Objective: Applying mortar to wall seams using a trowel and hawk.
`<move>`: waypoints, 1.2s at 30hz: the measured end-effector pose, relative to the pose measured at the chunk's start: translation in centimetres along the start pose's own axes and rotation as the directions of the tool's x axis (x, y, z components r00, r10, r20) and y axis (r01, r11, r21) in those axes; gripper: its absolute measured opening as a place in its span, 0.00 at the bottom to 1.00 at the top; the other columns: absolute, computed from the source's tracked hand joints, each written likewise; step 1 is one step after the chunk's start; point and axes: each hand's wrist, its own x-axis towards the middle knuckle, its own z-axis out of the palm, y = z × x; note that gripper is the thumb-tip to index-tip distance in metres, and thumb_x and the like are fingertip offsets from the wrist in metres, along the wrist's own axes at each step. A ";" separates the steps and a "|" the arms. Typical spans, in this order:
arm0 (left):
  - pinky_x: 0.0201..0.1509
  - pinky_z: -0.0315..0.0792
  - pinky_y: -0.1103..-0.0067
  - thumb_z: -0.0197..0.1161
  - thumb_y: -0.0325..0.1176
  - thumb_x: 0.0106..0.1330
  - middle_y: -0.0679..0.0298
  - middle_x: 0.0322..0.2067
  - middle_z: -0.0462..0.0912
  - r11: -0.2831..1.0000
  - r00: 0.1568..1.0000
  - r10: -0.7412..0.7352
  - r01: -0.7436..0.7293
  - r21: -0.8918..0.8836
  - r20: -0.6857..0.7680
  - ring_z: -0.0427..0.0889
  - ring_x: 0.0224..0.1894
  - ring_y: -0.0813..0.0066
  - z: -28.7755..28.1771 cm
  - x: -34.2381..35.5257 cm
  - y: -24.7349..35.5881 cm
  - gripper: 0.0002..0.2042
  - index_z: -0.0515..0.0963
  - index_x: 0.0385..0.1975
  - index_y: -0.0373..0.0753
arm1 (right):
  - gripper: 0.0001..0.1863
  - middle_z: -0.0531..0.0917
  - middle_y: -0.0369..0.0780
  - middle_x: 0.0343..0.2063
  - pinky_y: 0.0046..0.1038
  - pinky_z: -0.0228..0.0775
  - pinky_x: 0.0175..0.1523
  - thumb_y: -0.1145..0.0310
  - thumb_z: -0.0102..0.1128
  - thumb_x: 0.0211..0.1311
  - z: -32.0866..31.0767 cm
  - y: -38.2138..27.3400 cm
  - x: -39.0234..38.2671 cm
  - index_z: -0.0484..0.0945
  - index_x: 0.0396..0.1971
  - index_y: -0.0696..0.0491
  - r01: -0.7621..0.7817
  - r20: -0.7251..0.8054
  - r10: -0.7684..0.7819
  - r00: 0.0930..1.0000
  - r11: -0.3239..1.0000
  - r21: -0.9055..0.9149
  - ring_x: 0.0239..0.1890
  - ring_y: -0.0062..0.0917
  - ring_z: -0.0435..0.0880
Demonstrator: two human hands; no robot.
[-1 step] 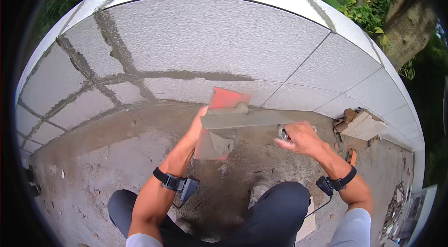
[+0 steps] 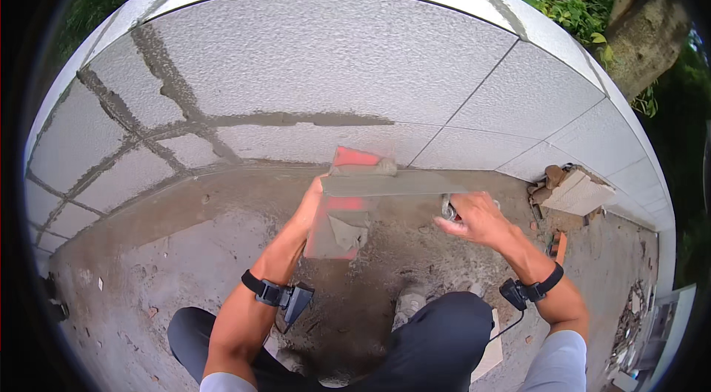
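Note:
My left hand [image 2: 312, 198] is closed at the left side of a red board [image 2: 333, 247] smeared with grey mortar. Its fingers are mostly hidden by the board. Grey mortar [image 2: 348, 233] lies in a patch on the near half, and a small lump [image 2: 386, 167] sits at the far right edge. My right hand [image 2: 480, 218] grips the handle of a long flat trowel [image 2: 400, 184]. The trowel's grey blade reaches left across the board, above or against its mortar; I cannot tell whether they touch. Beyond stands a low wall of white textured panels [image 2: 311, 51].
Grey mortar bands [image 2: 352, 119] cover several panel joints on the left; joints to the right are thin dark lines. Broken slabs [image 2: 574, 192] lean by the wall's foot at right. An orange brick piece [image 2: 558, 246] lies nearer. Rubble [image 2: 629, 325] lies at far right.
The trowel blade has shifted slightly away from me over the board, and a red strip now shows below it. The whole view has moved a little. Both hands keep their grip.

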 end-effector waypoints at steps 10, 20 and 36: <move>0.32 0.77 0.71 0.52 0.54 0.69 0.66 0.37 0.80 0.936 0.893 -0.292 0.195 -0.292 -0.341 0.81 0.35 0.72 -2.6 1.0 -8.1 0.21 0.75 0.47 0.42 | 0.21 0.80 0.48 0.26 0.42 0.69 0.30 0.53 0.62 0.60 5.7 18.6 -2.3 0.73 0.30 0.60 -0.223 -0.018 0.225 0.974 0.948 -0.229 0.25 0.45 0.79; 0.50 0.75 0.74 0.44 0.42 0.76 0.62 0.47 0.78 0.943 0.680 0.317 -0.155 0.293 -0.661 0.79 0.47 0.70 0.3 -10.7 -1.9 0.19 0.70 0.57 0.36 | 0.19 0.81 0.49 0.23 0.41 0.72 0.31 0.55 0.62 0.58 2.3 22.7 2.0 0.73 0.29 0.59 -0.292 0.142 0.288 0.947 0.956 0.013 0.27 0.43 0.82; 0.54 0.68 0.73 0.48 0.29 0.72 0.53 0.47 0.78 0.643 0.380 0.582 0.326 0.693 -0.719 0.77 0.49 0.62 10.9 -21.9 3.3 0.14 0.70 0.52 0.29 | 0.21 0.81 0.53 0.23 0.45 0.71 0.36 0.54 0.59 0.60 2.6 17.5 7.8 0.73 0.29 0.62 -0.194 0.209 0.150 0.966 0.959 0.208 0.28 0.48 0.81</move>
